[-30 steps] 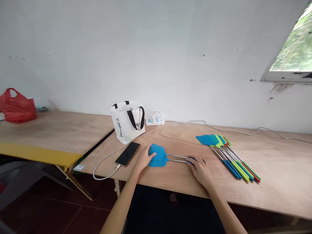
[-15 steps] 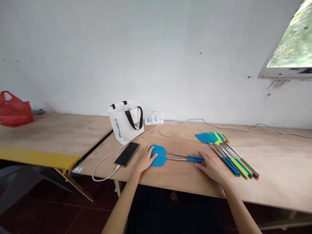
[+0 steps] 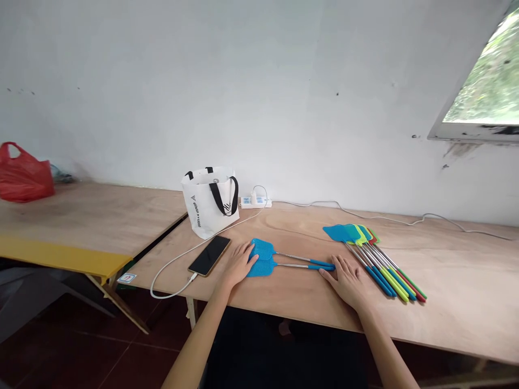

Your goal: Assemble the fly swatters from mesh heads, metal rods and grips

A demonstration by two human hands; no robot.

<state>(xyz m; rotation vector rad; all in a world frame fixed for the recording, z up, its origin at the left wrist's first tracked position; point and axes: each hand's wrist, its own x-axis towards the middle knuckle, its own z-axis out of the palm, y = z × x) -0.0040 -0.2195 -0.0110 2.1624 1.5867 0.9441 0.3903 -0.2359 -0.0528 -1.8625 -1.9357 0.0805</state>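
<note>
Two blue fly swatters [image 3: 292,265] lie side by side on the wooden table, their heads overlapping a little and their silver shafts running right to blue handles. My left hand [image 3: 237,265] rests at the left edge of the mesh heads, fingers stretched forward and thumb against the lower head. At the other end, my right hand [image 3: 344,280] lies flat on the table with its fingers spread, its thumb and forefinger by the handle tips. Just right of that hand, several more fly swatters [image 3: 377,259] in blue, yellow-green, red and green lie in a fanned row.
A black phone [image 3: 210,255] on a white charging cable [image 3: 172,295] lies left of my left hand. Behind it stand a white bag [image 3: 205,208] and a power strip [image 3: 256,202]. A red plastic bag [image 3: 26,178] sits on the adjoining table [image 3: 93,210].
The view has tilted slightly. My right hand has settled flatter at the handle ends, its fingers straighter. My left hand stays on the swatter heads.
</note>
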